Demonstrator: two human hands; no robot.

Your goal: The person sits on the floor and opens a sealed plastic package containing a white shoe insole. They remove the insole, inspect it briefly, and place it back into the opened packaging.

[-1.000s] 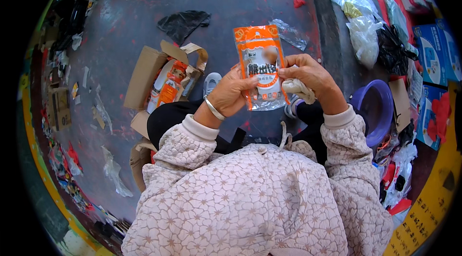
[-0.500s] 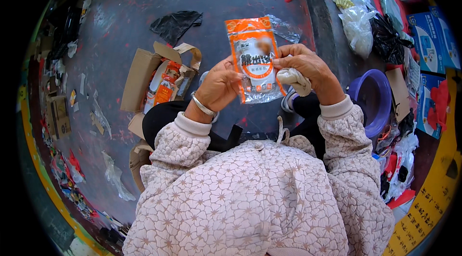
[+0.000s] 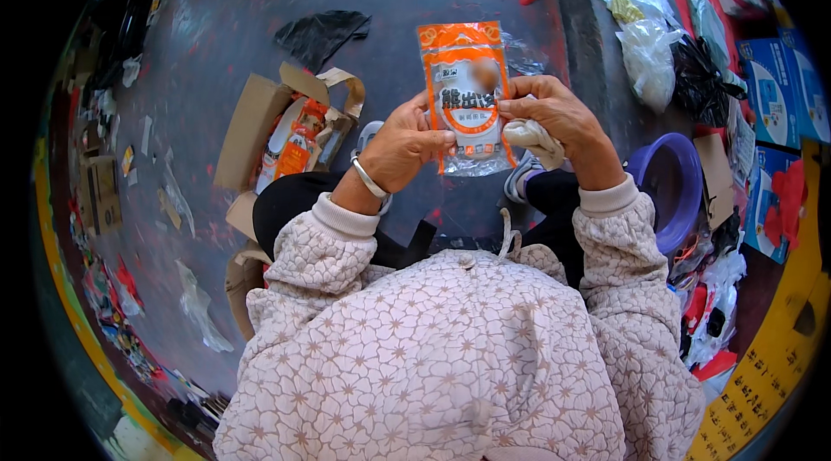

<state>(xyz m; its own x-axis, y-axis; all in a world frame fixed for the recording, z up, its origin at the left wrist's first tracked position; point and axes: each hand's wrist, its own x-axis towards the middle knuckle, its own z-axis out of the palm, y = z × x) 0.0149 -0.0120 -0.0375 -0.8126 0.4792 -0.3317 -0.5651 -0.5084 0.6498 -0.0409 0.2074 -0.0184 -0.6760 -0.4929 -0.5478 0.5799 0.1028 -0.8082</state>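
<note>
An orange and white plastic packaging pouch (image 3: pixel 472 128), with clear film along its bottom, is held up between my two hands. My left hand (image 3: pixel 400 148) pinches its left edge, thumb lying on the front and the other fingers behind. The right hand (image 3: pixel 561 119) grips the opposite edge between thumb and fingers. A crumpled off-white cloth (image 3: pixel 535 142) is tucked under the right fingers, beside the pouch's lower right side. Whether anything is inside the pouch cannot be made out. A pale bangle (image 3: pixel 368 179) circles my left wrist.
To the left stands an opened cardboard box (image 3: pixel 251 132) with orange packets (image 3: pixel 296 154) inside. A black plastic bag (image 3: pixel 325 37) lies beyond it. On the right are a purple basin (image 3: pixel 639 168), clear plastic bags (image 3: pixel 649 58), a black bag (image 3: pixel 699 80) and blue boxes (image 3: pixel 770 89).
Both hands have raised the pouch slightly and shifted it a little to the right. My left thumb now reaches farther over its front. The grip on both edges stays.
</note>
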